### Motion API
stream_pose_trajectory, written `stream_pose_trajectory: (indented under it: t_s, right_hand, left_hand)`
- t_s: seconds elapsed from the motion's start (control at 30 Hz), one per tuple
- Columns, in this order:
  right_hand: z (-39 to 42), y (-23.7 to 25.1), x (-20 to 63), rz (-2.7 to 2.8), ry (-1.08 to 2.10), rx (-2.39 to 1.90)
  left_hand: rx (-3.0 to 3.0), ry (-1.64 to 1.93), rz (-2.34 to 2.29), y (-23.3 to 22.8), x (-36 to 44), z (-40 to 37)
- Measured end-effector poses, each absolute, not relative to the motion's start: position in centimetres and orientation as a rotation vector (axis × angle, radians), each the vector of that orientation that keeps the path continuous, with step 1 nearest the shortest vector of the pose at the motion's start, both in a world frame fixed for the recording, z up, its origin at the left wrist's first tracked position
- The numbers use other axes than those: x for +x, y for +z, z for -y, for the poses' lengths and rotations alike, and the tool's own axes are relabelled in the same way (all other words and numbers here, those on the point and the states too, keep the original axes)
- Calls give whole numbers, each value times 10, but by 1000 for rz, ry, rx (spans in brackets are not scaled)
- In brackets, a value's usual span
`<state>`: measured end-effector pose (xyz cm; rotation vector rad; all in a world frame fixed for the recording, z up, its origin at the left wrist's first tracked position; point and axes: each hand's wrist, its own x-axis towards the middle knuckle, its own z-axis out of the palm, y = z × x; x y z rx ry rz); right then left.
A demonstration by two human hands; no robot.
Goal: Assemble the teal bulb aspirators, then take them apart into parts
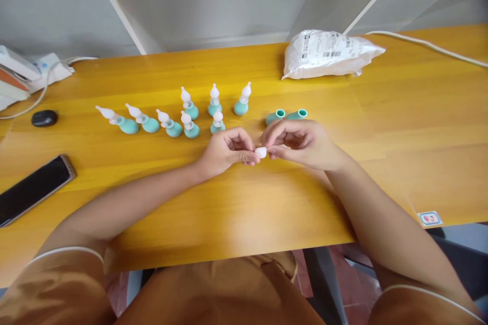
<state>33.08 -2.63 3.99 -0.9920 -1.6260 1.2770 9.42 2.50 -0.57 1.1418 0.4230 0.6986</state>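
Pinched at the fingertips of my left hand (pixel 236 150) is a small white piece (pixel 261 152), short and rounded. From the other side, the thumb and forefinger of my right hand (pixel 297 144) close on the same piece; part of it is hidden by fingers. Just beyond my right hand lie two teal bulbs (pixel 274 117) with open necks. Several teal bulbs with white nozzles (pixel 214 101) are grouped beyond and left of my left hand, some upright and some tilted. The nearest nozzled bulb (pixel 217 122) is partly hidden behind my left hand.
A white plastic bag with printed labels (pixel 331 53) lies near the wall. On the left are a phone (pixel 36 190), a black mouse (pixel 44 118) and a white device with a cable (pixel 23 73). A small sticker (pixel 430 218) is by the table's (pixel 244 213) front edge at right.
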Motion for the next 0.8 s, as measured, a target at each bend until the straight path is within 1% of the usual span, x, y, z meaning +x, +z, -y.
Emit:
stream_pose_trajectory:
  t_s: [0.1, 0.4, 0.8]
  right_hand:
    - [26, 39, 331, 1633, 1321, -986]
    - [26, 41, 332, 1673, 1308, -1003]
    - [26, 38, 334, 1718, 1283, -997]
  left_hand:
    - [1145, 697, -412, -4, 94, -24]
    - [1139, 594, -401, -2, 95, -25]
    - [1161, 585, -387, 1, 95, -25]
